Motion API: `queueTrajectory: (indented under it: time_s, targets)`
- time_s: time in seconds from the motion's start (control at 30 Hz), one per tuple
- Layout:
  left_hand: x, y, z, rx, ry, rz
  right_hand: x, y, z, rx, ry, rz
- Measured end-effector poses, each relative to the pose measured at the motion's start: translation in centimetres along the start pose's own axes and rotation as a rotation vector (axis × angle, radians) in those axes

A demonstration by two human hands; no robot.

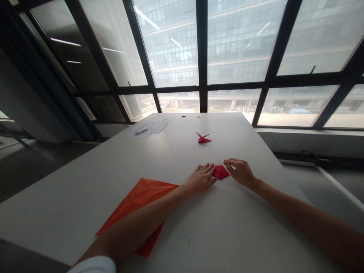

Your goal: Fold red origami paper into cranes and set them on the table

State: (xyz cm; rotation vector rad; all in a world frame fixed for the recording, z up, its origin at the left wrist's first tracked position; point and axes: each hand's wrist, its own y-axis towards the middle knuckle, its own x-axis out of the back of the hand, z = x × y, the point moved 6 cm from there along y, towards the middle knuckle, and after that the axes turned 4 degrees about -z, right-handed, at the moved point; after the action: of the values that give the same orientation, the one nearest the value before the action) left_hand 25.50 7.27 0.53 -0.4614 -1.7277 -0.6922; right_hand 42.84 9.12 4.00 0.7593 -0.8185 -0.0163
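Holding a small, flat, folded piece of red paper [221, 173] down at the middle right of the bench [113, 161], with the left hand [202, 178] spread palm-down over its left part. Hovering or resting close by its right corner with the right hand [239, 170], loosely bent at the fingers and apart from the left; cannot tell of any contact with the corner or of anything pinched. Could skew along the creases from a sideways slide under the left hand, or spring open at the flaps from too light a press. Could bend or tear at the right corner from a careless catch of the right fingertips. Might also drag or wrinkle the large, creased orange-red paper sheet [142, 192] at the near left, by rubbing from the left forearm [142, 218] across it. Working on a smooth, white, faintly shiny surface, with a pointed red folded-paper figure [204, 138] beyond the hands and white paper sheets [157, 127] under a white cylindrical object [141, 131] at the far left. Facing tall, dark-framed windows [173, 45], with a dark blue curtain [47, 72] to the left.
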Motion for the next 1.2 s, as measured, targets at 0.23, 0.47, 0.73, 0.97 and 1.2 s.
queueTrajectory:
  time_s: [0.23, 0.47, 0.73, 0.97, 1.2]
  targets:
    - [-0.1, -0.1, 0.0, 0.022, -0.001, -0.005, -3.3, -1.8, 1.1, 0.109, -0.042, 0.384]
    - [0.0, -0.2, 0.8, 0.209, 0.032, -0.045, -4.0, -2.1, 1.1, 0.109, -0.093, 0.483]
    - [0.4, 0.0, 0.9, 0.19, 0.009, -0.137, -4.1, -1.9, 0.9, 0.1, -0.071, 0.473]
    - [0.4, 0.2, -0.9, -0.053, -0.118, -0.074, -4.0, -1.8, 1.0, 0.09, -0.082, 0.471]
    - [-0.2, 0.3, -0.1, 0.013, -0.116, -0.052, -4.0, -1.6, 0.8, 0.082, -0.078, 0.408]
